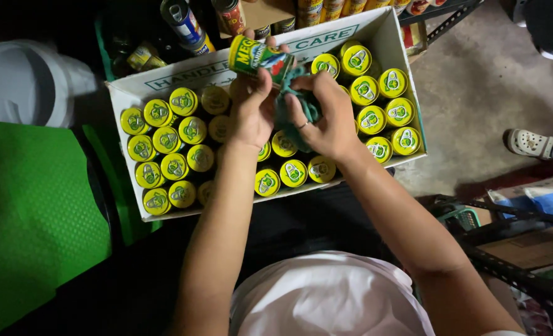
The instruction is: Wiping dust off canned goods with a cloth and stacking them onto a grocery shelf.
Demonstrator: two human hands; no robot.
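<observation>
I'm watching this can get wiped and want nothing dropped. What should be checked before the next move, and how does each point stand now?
1. Left hand grips the can firmly: ok, fingers wrap it, lying sideways above the box.
2. Right hand holds the teal cloth: ok, bunched against the can.
3. Can is above the cardboard box, not the floor: ok.
4. Free slot among the yellow-lidded cans: cannot tell, hands cover the middle.
5. Can wiped clean: cannot tell.
6. Another person's foot is away from the box: ok.
</observation>
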